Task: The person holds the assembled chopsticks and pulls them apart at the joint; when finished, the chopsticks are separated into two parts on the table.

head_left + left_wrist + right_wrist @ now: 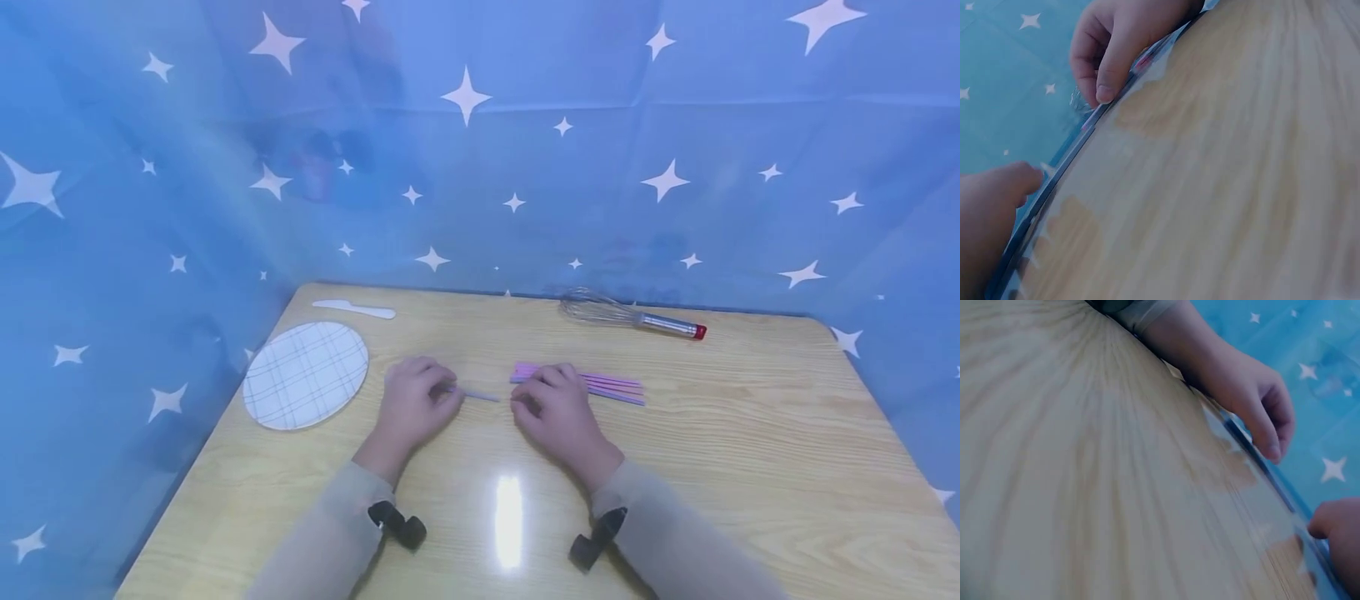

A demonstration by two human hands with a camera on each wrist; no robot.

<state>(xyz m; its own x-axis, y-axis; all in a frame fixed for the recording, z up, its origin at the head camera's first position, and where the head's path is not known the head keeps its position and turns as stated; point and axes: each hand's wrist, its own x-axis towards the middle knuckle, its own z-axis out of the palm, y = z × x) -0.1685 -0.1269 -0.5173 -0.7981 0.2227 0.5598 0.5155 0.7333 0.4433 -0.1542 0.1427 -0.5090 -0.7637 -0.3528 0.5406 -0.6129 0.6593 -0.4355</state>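
Note:
In the head view my left hand (pixel 417 400) pinches a thin blue-purple stick (pixel 482 397) between thumb and fingers. One end of the stick points right; the rest is hidden by the hand. A short gap separates that end from the fingertips of my right hand (pixel 558 412). The right hand is loosely curled low over the table, with no stick visible between its thumb and fingers. Just behind it lies a small bunch of pink and purple sticks (pixel 617 388), partly covered by the hand. In the left wrist view a dark stick (pixel 1063 165) runs between both hands.
A round white checked board (pixel 306 377) lies on the left of the wooden table (pixel 750 450). Behind it is a white plastic knife (pixel 354 309). A whisk (pixel 633 316) with a red-tipped handle rests near the back edge, against a blue starred curtain (pixel 525 167).

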